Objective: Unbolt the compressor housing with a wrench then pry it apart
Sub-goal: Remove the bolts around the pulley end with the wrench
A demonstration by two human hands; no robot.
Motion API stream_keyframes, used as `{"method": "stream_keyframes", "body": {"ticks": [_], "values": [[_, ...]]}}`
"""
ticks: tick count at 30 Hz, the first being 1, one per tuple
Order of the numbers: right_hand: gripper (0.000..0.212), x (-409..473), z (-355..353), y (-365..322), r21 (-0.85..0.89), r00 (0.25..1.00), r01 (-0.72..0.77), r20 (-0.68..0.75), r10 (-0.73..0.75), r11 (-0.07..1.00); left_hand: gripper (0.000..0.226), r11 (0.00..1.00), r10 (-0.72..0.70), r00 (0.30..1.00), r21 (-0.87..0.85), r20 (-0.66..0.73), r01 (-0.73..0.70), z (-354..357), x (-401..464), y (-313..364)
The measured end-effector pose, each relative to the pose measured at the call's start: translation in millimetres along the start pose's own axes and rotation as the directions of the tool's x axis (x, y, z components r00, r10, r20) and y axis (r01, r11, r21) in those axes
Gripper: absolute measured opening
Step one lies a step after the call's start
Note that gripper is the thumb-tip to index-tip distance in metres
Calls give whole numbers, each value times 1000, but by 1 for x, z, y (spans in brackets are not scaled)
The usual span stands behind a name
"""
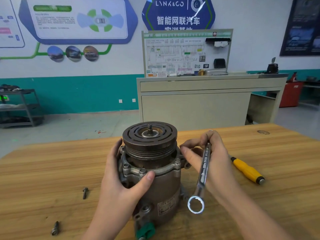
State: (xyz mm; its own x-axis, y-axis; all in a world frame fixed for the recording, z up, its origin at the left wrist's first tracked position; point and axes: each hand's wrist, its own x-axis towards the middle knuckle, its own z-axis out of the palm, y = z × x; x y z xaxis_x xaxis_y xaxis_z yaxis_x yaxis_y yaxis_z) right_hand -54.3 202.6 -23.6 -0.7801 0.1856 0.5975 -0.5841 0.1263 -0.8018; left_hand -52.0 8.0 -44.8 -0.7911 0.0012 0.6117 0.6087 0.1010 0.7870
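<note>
Wooden table [52,167] carries one compressor [152,170], upright at centre. Left hand [119,184] grips its housing; right hand [213,160] pinches one wrench [201,177] just beside it. Two loose bolts [85,192] lie left; one yellow-handled screwdriver [247,170] lies right.

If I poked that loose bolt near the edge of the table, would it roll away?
Probably a little. The bolt lies on its side on the smooth wooden table, so its round shank could roll. Its wider head would likely curve it round, not straight. It looks like stiff, solid metal.
</note>
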Motion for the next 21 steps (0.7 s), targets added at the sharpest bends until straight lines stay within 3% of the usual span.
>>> {"method": "stream_keyframes", "body": {"ticks": [8,11,14,18,21], "values": [[37,-1,0,-1,26,1000,-21,1,21,999,79,1000,17,1000,-12,3,-17,2,0,2],[41,-1,2,-2,-52,1000,-6,9,6,999,78,1000,13,1000,-18,2,-13,1,0,1],[44,0,1,-1,-6,1000,8,-9,-8,1000,80,1000,13,1000,-5,-3,-13,1,0,0],[34,-1,1,0,-34,1000,-2,10,2,999,80,1000,6,1000,-1,2,-6,0,0,1],[40,0,0,0,17,1000,-19,24,19,1000,79,1000,2,1000,1,6,-2,0,0,2]]}}
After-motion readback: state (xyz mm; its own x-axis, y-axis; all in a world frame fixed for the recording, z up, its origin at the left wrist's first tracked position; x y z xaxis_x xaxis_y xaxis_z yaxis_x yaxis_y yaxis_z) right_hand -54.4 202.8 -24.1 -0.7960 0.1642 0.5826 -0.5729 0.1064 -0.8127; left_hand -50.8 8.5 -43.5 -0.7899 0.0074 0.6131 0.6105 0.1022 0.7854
